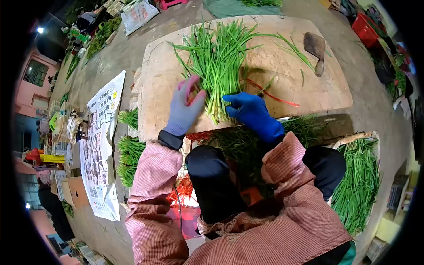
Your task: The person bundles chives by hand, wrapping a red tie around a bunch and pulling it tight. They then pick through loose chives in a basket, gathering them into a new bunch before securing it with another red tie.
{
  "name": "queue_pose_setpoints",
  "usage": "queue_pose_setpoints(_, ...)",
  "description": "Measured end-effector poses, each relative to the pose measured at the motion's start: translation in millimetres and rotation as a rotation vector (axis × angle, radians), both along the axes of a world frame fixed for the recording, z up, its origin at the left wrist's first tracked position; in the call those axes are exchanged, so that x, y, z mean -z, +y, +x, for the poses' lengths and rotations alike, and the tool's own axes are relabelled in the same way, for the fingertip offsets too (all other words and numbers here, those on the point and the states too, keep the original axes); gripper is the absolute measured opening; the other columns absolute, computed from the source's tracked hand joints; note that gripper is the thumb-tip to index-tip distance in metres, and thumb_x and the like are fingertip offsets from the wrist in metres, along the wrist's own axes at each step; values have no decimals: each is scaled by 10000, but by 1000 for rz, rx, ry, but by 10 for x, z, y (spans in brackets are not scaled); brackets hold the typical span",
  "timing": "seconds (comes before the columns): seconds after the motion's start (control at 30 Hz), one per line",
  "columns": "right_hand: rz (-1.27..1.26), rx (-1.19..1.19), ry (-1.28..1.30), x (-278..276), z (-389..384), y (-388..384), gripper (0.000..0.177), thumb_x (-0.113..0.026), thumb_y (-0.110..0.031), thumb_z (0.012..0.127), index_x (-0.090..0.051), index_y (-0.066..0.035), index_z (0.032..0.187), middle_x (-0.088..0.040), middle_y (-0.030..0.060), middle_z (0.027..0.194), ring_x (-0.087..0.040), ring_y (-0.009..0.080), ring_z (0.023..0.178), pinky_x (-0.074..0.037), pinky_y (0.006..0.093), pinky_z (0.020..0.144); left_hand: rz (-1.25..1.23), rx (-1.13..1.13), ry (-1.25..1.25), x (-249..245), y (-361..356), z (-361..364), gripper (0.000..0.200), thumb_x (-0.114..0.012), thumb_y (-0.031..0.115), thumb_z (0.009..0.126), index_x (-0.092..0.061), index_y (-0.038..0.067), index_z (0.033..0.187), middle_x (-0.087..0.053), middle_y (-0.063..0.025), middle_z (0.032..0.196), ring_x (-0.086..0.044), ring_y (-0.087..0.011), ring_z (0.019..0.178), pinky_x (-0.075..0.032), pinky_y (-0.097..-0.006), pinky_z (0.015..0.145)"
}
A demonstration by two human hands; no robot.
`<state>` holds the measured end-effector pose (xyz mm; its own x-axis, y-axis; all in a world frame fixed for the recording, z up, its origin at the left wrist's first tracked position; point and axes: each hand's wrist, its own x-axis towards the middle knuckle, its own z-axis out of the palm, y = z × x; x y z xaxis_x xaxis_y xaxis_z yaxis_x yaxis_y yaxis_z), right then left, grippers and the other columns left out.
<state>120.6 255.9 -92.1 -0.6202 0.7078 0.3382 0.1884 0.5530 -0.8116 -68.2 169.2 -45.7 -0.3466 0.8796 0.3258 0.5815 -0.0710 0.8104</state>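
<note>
A loose bunch of garlic chives [216, 66] lies on the wooden board [168, 57], leaves fanned toward the far edge and pale stem ends toward me. On its left side is my left hand [185, 106] in a grey glove with pink fingers, open, thumb and fingers apart. My right hand [254, 112], in a blue glove, has its fingers curled in at the right side of the stem ends, closed on some of the chives; its fingertips are partly hidden. Right of the bunch lies a red tie [274, 94].
A cleaver [314, 46] lies at the board's right with stray leaves near it. More chives fill a crate [355, 185] at lower right, and bundles [129, 159] stack at left beside a printed white sheet [99, 145]. A red basket [365, 30] stands farther right.
</note>
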Motion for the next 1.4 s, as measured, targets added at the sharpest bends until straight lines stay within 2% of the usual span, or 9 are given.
queue_pose_setpoints(0.07, 137, -12, -71, 184, -103, -4, 225, -666, -157, 702, -655, -122, 924, -611, 109, 764, -608, 253, 657, -480, 321, 594, -9, 17, 441, -70, 171, 88, 491, -591, 250, 774, -479, 83, 1222, -457, -228, 1192, -389, -348, 1145, -320, -425, 956)
queue_pose_setpoints(0.27, 197, -62, -245, 123, -133, 80, 165, -659, -140, 639, -624, -83, 790, -583, 136, 756, -590, 313, 706, -468, 368, 609, -99, 50, 798, 515, 707, 173, 541, -567, 329, 792, -420, 165, 1286, -409, -227, 1257, -337, -410, 1180, -219, -509, 995)
queue_pose_setpoints(0.7, -500, -230, -561, 183, 1035, -919, 240, -628, -313, 691, -636, -77, 735, -584, 160, 679, -585, 336, 659, -470, 394, 611, -174, 76, 787, 538, 702, 133, 561, -522, 364, 810, -382, 197, 1327, -361, -242, 1312, -303, -427, 1206, -203, -479, 1023)
queue_pose_setpoints(0.9, -333, -102, -389, -135, 808, -597, 269, -637, -334, 710, -635, -66, 721, -582, 154, 653, -590, 301, 605, -465, 375, 563, -199, 156, 613, 410, 693, 26, 622, -564, 398, 768, -389, 176, 1323, -379, -222, 1308, -303, -391, 1230, -202, -457, 1030)
queue_pose_setpoints(0.97, -307, -132, -277, -213, 729, -512, 192, -670, -201, 728, -615, -21, 691, -556, 101, 557, -533, 126, 498, -443, 284, 498, -221, 171, 576, 361, 665, -47, 652, -595, 406, 747, -391, 181, 1323, -369, -230, 1317, -306, -391, 1234, -221, -449, 1029)
queue_pose_setpoints(1.13, -181, -135, -104, -197, 332, -333, 156, -655, -160, 737, -617, -10, 719, -567, 98, 575, -551, 115, 532, -449, 267, 519, -234, 188, 554, 379, 637, -23, 677, -615, 421, 730, -389, 187, 1324, -376, -251, 1300, -303, -399, 1233, -229, -468, 1020)
queue_pose_setpoints(1.3, -425, -189, -98, -152, 54, -189, 157, -634, -178, 751, -635, -22, 736, -580, 99, 587, -568, 130, 537, -454, 277, 528, -257, 171, 567, 389, 628, -3, 700, -622, 454, 727, -388, 175, 1324, -362, -277, 1302, -288, -401, 1242, -224, -463, 1020)
queue_pose_setpoints(1.37, -158, -17, -249, -32, 136, -62, 172, -611, -203, 759, -641, -35, 746, -586, 101, 598, -581, 156, 540, -457, 291, 535, -243, 174, 559, 394, 591, -61, 712, -629, 457, 723, -384, 169, 1327, -357, -286, 1301, -285, -405, 1244, -226, -455, 1023)
queue_pose_setpoints(1.4, -267, -2, -296, -3, 188, -36, 230, -588, -306, 740, -640, -83, 753, -605, 144, 716, -599, 310, 673, -472, 378, 614, -233, 188, 527, 390, 574, -73, 710, -632, 451, 725, -385, 167, 1327, -358, -290, 1298, -288, -409, 1242, -227, -454, 1023)
